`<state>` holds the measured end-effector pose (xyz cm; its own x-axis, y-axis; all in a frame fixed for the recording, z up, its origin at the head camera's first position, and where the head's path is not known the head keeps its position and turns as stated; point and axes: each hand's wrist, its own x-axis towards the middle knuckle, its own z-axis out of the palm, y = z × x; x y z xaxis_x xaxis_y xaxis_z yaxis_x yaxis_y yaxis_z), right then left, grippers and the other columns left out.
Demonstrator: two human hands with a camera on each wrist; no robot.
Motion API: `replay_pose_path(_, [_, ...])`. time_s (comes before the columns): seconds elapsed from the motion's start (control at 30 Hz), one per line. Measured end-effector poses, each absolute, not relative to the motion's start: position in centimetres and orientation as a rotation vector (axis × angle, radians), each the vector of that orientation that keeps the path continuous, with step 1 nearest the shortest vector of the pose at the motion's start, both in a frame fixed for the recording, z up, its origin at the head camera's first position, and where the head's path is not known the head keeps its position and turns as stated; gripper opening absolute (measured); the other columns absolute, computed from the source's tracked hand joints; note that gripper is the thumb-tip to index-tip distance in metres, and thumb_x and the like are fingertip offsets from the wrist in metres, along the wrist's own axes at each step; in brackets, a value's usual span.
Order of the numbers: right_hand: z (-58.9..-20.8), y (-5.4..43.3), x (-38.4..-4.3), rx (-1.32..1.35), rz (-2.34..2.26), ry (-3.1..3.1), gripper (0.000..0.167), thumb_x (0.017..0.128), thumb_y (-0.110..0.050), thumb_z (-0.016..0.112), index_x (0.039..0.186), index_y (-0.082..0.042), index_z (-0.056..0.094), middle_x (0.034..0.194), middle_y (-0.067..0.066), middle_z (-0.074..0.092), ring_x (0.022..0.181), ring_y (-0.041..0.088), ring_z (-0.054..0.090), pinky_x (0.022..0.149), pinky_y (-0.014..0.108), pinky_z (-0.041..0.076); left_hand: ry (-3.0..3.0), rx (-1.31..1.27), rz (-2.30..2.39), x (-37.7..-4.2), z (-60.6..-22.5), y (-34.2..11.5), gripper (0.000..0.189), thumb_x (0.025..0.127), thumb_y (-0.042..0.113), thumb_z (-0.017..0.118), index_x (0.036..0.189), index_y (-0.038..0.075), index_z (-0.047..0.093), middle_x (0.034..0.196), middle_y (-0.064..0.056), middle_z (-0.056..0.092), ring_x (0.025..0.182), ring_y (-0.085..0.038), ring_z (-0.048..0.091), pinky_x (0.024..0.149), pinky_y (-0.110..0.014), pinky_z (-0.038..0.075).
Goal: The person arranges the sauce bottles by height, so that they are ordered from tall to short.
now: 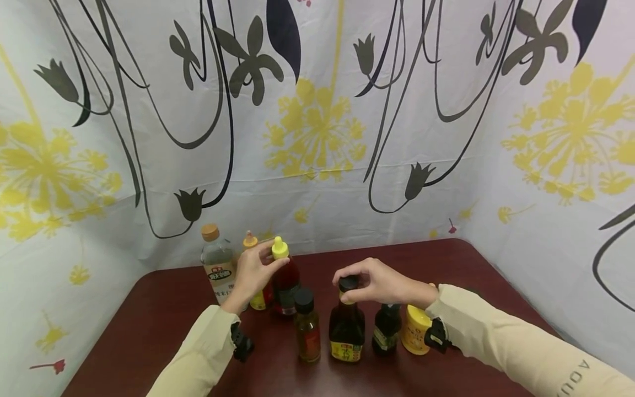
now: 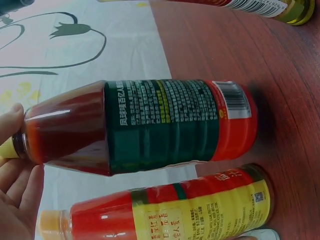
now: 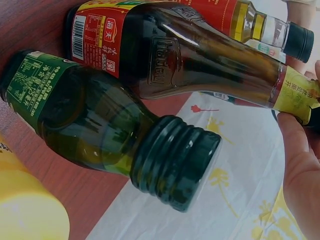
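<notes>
My left hand [image 1: 254, 271] grips the neck of a squeeze bottle of red sauce [image 1: 286, 284], just under its yellow nozzle cap. In the left wrist view this sauce bottle [image 2: 160, 127] shows a dark green label with a red band at its base. The right hand [image 1: 382, 282] holds a soy sauce bottle [image 1: 346, 325] by the top, fingers around its black cap and neck. Its embossed glass and yellow neck band show in the right wrist view, where the thumb [image 3: 295, 145] lies against the neck. Both bottles stand upright on the dark red table [image 1: 163, 325].
Between them stands a black-capped bottle [image 1: 308, 331]. Right of the soy sauce are a small green bottle [image 1: 386, 331] and a yellow canister [image 1: 415, 331]. Behind my left hand stand an orange-capped clear bottle [image 1: 218, 270] and a red-and-yellow squeeze bottle [image 1: 259, 300]. Patterned cloth [image 1: 317, 209] encloses the table's back and sides.
</notes>
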<state>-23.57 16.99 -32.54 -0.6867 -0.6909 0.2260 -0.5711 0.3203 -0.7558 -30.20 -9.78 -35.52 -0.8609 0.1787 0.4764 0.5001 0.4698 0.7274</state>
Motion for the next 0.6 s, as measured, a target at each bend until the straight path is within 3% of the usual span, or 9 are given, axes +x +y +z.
replay_pose_path(0.6, [-32.5, 16.9, -23.5, -1.173, -1.295, 2.453, 0.026, 0.081, -0.017, 0.065, 0.105, -0.007, 0.061, 0.096, 0.005, 0.061, 0.074, 0.01, 0.059, 0.06, 0.027, 0.052, -2.425, -0.502, -1.258, -31.4, -35.7, -8.7, 0.049, 0.076, 0.016, 0.071, 0.12, 0.003, 0.054, 0.109, -0.015, 0.06, 0.091, -0.024, 0.061, 0.074, -0.035, 0.05])
